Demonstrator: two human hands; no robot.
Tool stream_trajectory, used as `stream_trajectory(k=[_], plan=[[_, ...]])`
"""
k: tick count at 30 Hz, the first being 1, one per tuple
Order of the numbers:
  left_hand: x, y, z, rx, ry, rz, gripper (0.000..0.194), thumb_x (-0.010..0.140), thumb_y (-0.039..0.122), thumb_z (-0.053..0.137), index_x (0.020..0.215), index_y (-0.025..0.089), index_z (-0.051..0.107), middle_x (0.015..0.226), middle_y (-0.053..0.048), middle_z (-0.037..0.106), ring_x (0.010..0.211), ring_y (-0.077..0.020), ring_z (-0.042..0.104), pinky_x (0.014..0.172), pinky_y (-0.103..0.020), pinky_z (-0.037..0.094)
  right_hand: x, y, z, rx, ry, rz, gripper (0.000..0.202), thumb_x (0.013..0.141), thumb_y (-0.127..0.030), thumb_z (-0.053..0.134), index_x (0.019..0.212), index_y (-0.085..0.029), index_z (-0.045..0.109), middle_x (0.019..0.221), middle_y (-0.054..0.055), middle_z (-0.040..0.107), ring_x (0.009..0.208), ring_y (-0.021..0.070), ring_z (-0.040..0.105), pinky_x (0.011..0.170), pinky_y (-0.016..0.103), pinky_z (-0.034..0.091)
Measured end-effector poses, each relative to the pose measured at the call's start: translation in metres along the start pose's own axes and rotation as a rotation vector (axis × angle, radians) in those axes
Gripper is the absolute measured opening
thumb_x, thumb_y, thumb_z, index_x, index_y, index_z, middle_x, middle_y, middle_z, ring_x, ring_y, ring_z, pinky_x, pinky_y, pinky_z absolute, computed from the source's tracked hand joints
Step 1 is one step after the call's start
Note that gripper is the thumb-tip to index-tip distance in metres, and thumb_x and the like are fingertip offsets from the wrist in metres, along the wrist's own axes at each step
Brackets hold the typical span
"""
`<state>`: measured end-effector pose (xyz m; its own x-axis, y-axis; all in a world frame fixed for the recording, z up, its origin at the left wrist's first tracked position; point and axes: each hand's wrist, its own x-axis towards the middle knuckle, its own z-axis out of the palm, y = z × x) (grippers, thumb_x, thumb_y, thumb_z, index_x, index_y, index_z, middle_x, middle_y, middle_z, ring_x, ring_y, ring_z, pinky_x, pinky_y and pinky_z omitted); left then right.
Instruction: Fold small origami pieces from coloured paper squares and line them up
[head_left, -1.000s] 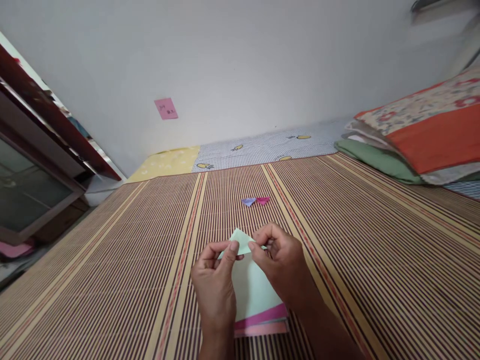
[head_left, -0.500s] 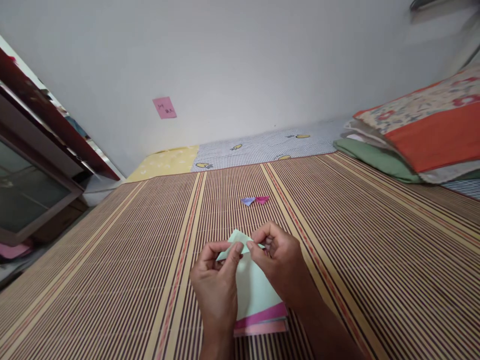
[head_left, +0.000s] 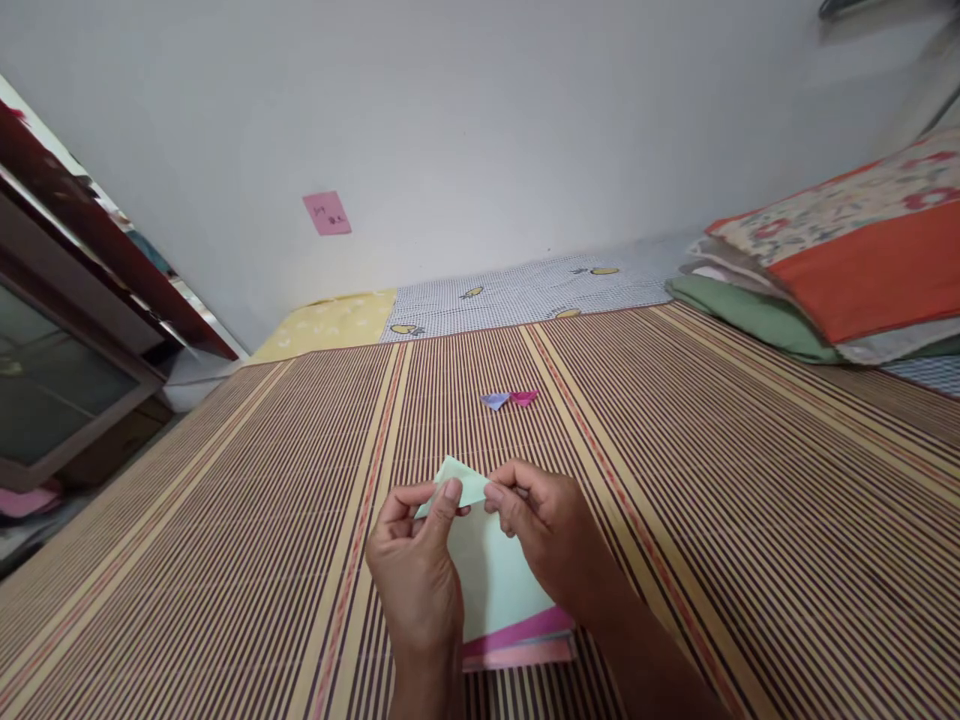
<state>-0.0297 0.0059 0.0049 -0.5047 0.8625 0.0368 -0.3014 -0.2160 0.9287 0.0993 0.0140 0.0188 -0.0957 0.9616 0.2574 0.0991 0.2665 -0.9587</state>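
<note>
Nearest us, the paper stack (head_left: pixel 502 585) lies on the striped mat (head_left: pixel 225 520), pale green on top w/ pink edges below. Over its far end, our left hand (head_left: pixel 420 590) and right hand (head_left: pixel 559 535) hold the folded green paper (head_left: pixel 469 484) btwn them, fingers pinched narrow. All three have shifted slightly left, & our right fingers now sit nearer its corner (fold more exposed, still controlled from both sides). Farther off, the blue triangle (head_left: pixel 495 401) sits beside the magenta triangle (head_left: pixel 524 398).

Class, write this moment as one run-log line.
left hand: pinching green folded paper | right hand: pinching its corner | beyond: blue and magenta folded pieces
</note>
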Motion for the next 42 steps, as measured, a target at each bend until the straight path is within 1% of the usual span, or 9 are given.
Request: stream_trajectory(k=[3,8,12,18,21,24,30,36,42], plan=[[-0.001,0.001,0.000,0.025,0.016,0.047,0.030,0.065,0.023,0.091,0.083,0.016,0.068,0.068,0.003,0.071,0.053,-0.0121,0.067,0.054,-0.022,0.053,0.002,0.002,-0.002,0.065,-0.028,0.009,0.021,0.094,-0.026,0.053,0.078,-0.018,0.065,0.060,-0.003,0.054,0.056,0.0126,0.052,0.056,0.025,0.039],[-0.005,0.003,0.002,0.065,0.047,0.059,0.030,0.062,0.021,0.092,0.078,0.017,0.067,0.064,0.005,0.068,0.049,-0.0092,0.062,0.052,-0.019,0.051,0.001,0.004,0.003,0.242,-0.091,0.156,0.018,0.086,-0.030,0.065,0.074,-0.018,0.062,0.058,-0.005,0.053,0.055,0.0118,0.050,0.053,0.023,0.038],[-0.004,0.000,0.000,0.062,0.026,0.052,0.030,0.064,0.025,0.091,0.078,0.017,0.066,0.065,0.005,0.067,0.050,-0.0088,0.062,0.053,-0.020,0.051,-0.001,0.003,0.004,0.182,-0.075,0.125,0.018,0.088,-0.027,0.063,0.072,-0.018,0.061,0.059,-0.004,0.055,0.055,0.0114,0.052,0.053,0.023,0.037],[0.000,0.001,-0.005,0.107,-0.039,0.000,0.030,0.067,0.028,0.090,0.080,0.017,0.066,0.066,0.004,0.067,0.049,-0.0090,0.061,0.050,-0.019,0.050,0.004,0.005,-0.011,0.139,-0.206,0.103,0.027,0.096,-0.031,0.054,0.077,-0.016,0.067,0.068,0.001,0.064,0.062,0.0138,0.061,0.060,0.025,0.046],[-0.002,0.005,-0.003,0.207,-0.136,-0.008,0.031,0.067,0.030,0.090,0.076,0.016,0.063,0.068,0.003,0.068,0.051,-0.0097,0.062,0.048,-0.018,0.048,0.006,0.004,-0.012,0.142,-0.111,0.108,0.017,0.090,-0.032,0.065,0.092,-0.016,0.071,0.076,0.001,0.067,0.070,0.0153,0.063,0.061,0.024,0.047],[-0.006,0.007,0.002,0.240,-0.225,-0.024,0.035,0.070,0.031,0.088,0.077,0.018,0.056,0.071,0.003,0.068,0.051,-0.0099,0.062,0.046,-0.017,0.046,0.006,0.001,-0.009,0.139,-0.039,0.056,0.016,0.089,-0.030,0.065,0.084,-0.016,0.070,0.075,0.001,0.065,0.070,0.0153,0.061,0.064,0.025,0.047],[-0.008,0.008,0.009,0.197,-0.302,-0.103,0.050,0.070,0.027,0.088,0.110,0.020,0.059,0.075,0.001,0.074,0.058,-0.0138,0.068,0.057,-0.022,0.053,0.005,0.005,-0.007,0.045,0.090,0.025,0.023,0.093,-0.032,0.058,0.075,-0.018,0.061,0.063,-0.003,0.055,0.059,0.0129,0.052,0.055,0.024,0.040],[-0.004,0.008,0.006,0.212,-0.441,-0.198,0.024,0.073,0.030,0.085,0.078,0.014,0.068,0.065,-0.005,0.074,0.061,-0.0142,0.068,0.061,-0.022,0.051,0.004,0.009,-0.008,-0.115,0.156,-0.035,0.028,0.096,-0.035,0.054,0.073,-0.019,0.056,0.061,-0.003,0.053,0.056,0.0125,0.049,0.054,0.025,0.036],[-0.005,0.008,0.004,0.284,-0.451,-0.139,0.026,0.085,0.036,0.076,0.071,0.015,0.067,0.060,-0.003,0.071,0.057,-0.0119,0.062,0.056,-0.021,0.044,0.005,0.010,-0.010,-0.128,0.158,-0.049,0.027,0.096,-0.034,0.054,0.074,-0.019,0.057,0.062,-0.003,0.055,0.057,0.0129,0.051,0.055,0.025,0.038]])
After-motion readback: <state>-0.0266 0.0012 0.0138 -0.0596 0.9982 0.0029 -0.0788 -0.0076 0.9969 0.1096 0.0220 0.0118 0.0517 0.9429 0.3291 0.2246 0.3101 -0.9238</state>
